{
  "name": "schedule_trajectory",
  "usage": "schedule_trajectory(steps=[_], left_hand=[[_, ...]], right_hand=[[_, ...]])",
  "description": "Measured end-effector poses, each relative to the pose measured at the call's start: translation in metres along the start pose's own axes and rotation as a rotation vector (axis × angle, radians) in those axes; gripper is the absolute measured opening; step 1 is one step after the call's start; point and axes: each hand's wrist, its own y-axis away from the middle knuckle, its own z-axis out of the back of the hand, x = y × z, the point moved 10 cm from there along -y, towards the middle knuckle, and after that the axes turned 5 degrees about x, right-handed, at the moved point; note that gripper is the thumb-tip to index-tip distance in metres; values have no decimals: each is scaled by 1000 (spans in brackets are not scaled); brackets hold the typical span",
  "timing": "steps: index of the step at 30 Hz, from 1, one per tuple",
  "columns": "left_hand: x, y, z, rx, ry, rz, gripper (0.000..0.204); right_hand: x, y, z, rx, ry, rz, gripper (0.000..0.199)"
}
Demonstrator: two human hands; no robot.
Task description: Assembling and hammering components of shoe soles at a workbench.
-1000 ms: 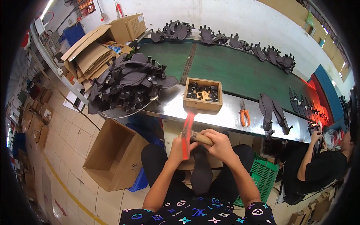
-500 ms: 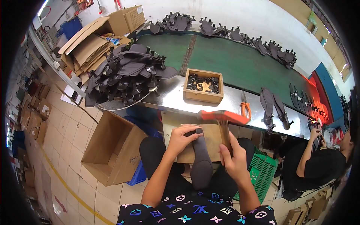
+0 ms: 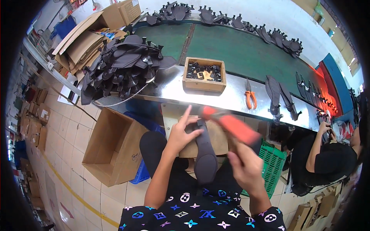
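In front of me a dark shoe sole (image 3: 205, 163) points its wide toe part toward my body. Its heel end lies over a tan pad (image 3: 221, 140). My left hand (image 3: 181, 134) is beside the heel end, index finger raised and thumb stretched toward the sole; the fingers are apart. My right hand (image 3: 246, 165) grips a hammer (image 3: 241, 129), whose orange-red head is blurred by motion just right of the heel end. Whether the hammer touches the heel is not clear.
On the metal bench edge are a wooden box (image 3: 204, 86) of small black pieces, orange-handled pliers (image 3: 250, 99) and a heap of heeled soles (image 3: 123, 67). A cardboard box (image 3: 111, 150) stands left, a green crate (image 3: 271, 167) right. A co-worker (image 3: 333, 161) sits at right.
My left fingers have opened from their pinch at the heel end, the index finger lifting. The hammer head has swung and tilted, its right end lower. The view has shifted slightly.
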Motion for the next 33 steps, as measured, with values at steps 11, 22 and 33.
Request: schedule_trajectory(steps=[11,22,33], left_hand=[[-2,0,-10,81,-474,-12,130],[-27,19,-6,-32,-693,-257,41],[-112,103,-55,611,336,111,25]], right_hand=[[3,-10,21,11,114,7,46],[-30,-10,20,-25,60,-103,45],[-55,-14,-77,395,399,338,47]])
